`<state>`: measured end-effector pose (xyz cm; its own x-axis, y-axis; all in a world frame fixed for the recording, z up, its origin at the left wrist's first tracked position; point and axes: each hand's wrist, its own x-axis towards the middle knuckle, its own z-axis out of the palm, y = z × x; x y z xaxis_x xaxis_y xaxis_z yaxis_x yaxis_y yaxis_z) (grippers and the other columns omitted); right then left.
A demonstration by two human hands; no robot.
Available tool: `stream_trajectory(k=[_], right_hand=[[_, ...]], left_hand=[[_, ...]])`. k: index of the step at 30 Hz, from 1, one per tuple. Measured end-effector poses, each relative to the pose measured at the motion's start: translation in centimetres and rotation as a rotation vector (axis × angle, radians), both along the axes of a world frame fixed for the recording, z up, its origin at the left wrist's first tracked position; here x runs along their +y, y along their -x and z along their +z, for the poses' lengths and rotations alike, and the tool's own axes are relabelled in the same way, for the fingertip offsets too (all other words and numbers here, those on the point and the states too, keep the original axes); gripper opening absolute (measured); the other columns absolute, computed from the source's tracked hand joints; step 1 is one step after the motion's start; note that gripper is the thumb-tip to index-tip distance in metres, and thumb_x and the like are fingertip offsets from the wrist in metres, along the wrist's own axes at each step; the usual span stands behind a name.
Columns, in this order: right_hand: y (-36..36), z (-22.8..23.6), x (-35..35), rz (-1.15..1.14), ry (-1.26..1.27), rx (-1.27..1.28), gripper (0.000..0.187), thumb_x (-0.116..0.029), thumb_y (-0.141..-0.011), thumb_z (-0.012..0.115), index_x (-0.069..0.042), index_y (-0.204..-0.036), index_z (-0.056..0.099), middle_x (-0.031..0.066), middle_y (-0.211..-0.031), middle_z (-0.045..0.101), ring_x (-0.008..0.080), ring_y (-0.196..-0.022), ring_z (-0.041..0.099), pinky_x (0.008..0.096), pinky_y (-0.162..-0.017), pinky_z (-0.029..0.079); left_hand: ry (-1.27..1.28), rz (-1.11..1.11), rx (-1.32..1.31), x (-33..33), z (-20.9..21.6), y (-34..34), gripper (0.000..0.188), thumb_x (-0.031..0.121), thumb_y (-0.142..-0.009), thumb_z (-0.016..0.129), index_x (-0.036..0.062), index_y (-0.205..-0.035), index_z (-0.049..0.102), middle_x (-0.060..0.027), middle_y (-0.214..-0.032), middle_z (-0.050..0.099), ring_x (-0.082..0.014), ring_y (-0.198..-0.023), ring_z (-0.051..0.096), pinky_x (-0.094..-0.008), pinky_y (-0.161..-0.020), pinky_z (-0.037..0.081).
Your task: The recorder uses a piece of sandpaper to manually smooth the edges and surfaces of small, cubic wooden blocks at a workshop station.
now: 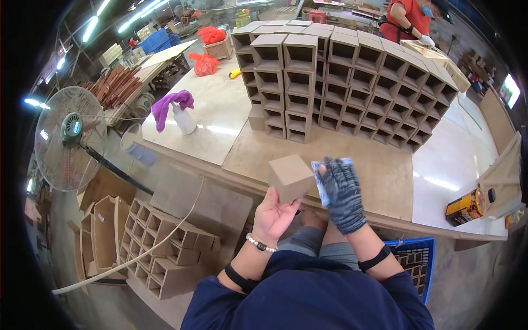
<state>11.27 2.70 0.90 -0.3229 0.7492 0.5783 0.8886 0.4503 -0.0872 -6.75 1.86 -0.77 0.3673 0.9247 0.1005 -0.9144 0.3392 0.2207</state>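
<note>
My bare left hand (270, 219) holds up a small brown cube-shaped box (290, 177) from below, in front of the table's near edge. A knitted grey fingerless glove covers my right hand (342, 197), which is closed on a thin blue-and-white sheet (321, 185). The sheet is close against the box's right side; whether it touches cannot be made out. What the sheet is made of does not show. Beyond my hands, a tall stack of like brown boxes (300, 42) stands on the wooden table (352, 171), most with their hollow sides facing me.
More brown boxes (201, 242) are stacked low at left, with a hose (159, 247) across them. A fan (70, 132) stands beyond. A purple cloth (163, 113) drapes a white bottle (183, 121). A black-and-yellow can (465, 208) and blue crate (432, 256) are at right. A co-worker (410, 25) stands behind.
</note>
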Motion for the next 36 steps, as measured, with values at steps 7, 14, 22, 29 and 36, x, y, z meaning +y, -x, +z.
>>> stream_trajectory(k=[7, 14, 22, 29, 36], right_hand=[[-3.9, -3.3, 0.8, -0.183, 0.116, 0.065, 0.044, -0.007, -0.078, 0.046, -0.009, -0.123, 0.046, 0.0119, -0.123, 0.049, 0.0284, -0.113, 0.046, 0.0413, -0.100, 0.030], [-4.6, -5.6, 0.2, -0.024, 0.043, 0.106, 0.043, 0.001, -0.078, 0.042, -0.004, -0.120, 0.048, 0.0173, -0.116, 0.053, 0.0313, -0.108, 0.050, 0.0413, -0.096, 0.035], [-5.7, -9.3, 1.0, 0.039, -0.055, -0.001, 0.035, 0.000, -0.085, 0.042, -0.005, -0.119, 0.049, 0.0156, -0.113, 0.054, 0.0299, -0.106, 0.051, 0.0413, -0.097, 0.035], [-5.9, -9.1, 0.5, 0.052, -0.036, 0.145, 0.035, 0.002, -0.085, 0.043, -0.005, -0.119, 0.048, 0.0152, -0.116, 0.053, 0.0292, -0.107, 0.051, 0.0415, -0.099, 0.034], [-6.4, -9.4, 0.7, 0.067, -0.049, 0.070, 0.036, 0.002, -0.082, 0.045, -0.005, -0.116, 0.050, 0.0155, -0.115, 0.054, 0.0297, -0.107, 0.051, 0.0411, -0.099, 0.034]], left_hand=[[-0.031, -0.019, -0.158, -0.1, 0.2, 1.4, 0.035, 0.020, -0.092, 0.039, 0.0054, -0.124, 0.044, -0.0107, -0.130, 0.043, -0.0275, -0.124, 0.035, -0.0456, -0.106, 0.020], [-0.216, 0.092, 0.411, -2.9, 2.2, 7.3, 0.039, 0.012, -0.084, 0.058, 0.0016, -0.120, 0.045, -0.0061, -0.114, 0.054, -0.0146, -0.106, 0.050, -0.0301, -0.093, 0.038], [-0.536, 0.062, 2.201, -11.5, 7.0, 18.1, 0.039, 0.024, -0.072, 0.068, -0.0016, -0.097, 0.054, -0.0180, -0.083, 0.058, -0.0314, -0.079, 0.058, -0.0348, -0.071, 0.047], [-0.055, 0.186, 2.919, -14.4, 4.6, 22.6, 0.020, 0.013, -0.066, 0.063, 0.0036, -0.082, 0.057, -0.0178, -0.073, 0.060, -0.0329, -0.077, 0.059, -0.0402, -0.074, 0.045], [0.078, 0.490, 3.067, -14.7, 0.2, 25.3, 0.013, 0.009, -0.065, 0.065, 0.0057, -0.071, 0.053, -0.0147, -0.065, 0.059, -0.0308, -0.072, 0.057, -0.0388, -0.077, 0.042]])
